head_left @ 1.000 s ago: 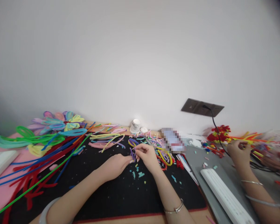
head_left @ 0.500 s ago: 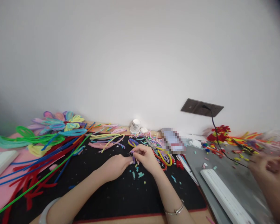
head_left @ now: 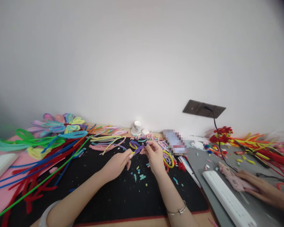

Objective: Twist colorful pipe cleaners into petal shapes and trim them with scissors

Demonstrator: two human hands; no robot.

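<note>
The left hand [head_left: 120, 161] and right hand [head_left: 155, 155] pinch a purple stem [head_left: 139, 149] between them over the mat [head_left: 113, 195], wider apart than before. A co-worker's hand [head_left: 261, 186] now holds a pink glue gun [head_left: 234, 179]. The purple stem's ends are hidden, its shape unclear.

Purple fuzzy stem [head_left: 139, 149] spanning two hands

The slim, soft-looking stem is hanging above the black mat [head_left: 123, 197], its left end sitting in the fingers of the left hand [head_left: 118, 163] and its right end in those of the right hand [head_left: 155, 156]. It is slanting slightly, rising rightward, and seemingly showing yellow near its left end, though blur is obscuring this.
</note>
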